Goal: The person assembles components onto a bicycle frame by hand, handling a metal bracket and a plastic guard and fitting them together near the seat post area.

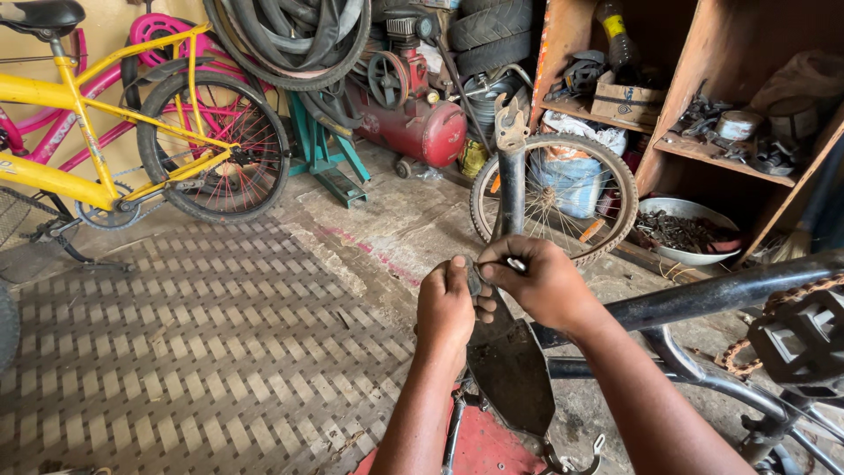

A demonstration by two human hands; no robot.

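Observation:
An upturned black bicycle frame (pixel 703 299) lies in front of me, its fork (pixel 511 176) pointing up and a black mudguard (pixel 510 365) running toward me. My left hand (pixel 444 308) pinches the mudguard's upper end near the fork. Just to its right, my right hand (pixel 541 281) grips a small silvery metal part (pixel 516 263) at the same spot. A black pedal (pixel 800 339) and a rusty chain (pixel 796 295) sit at the right edge.
A yellow bicycle (pixel 114 132) and a pink one (pixel 167 35) stand at the left. A loose spoked wheel (pixel 554 207) leans by wooden shelves (pixel 703 97) of parts. A red air compressor (pixel 413 123), tyres (pixel 290 35) and a metal bowl (pixel 686 233) are at the back.

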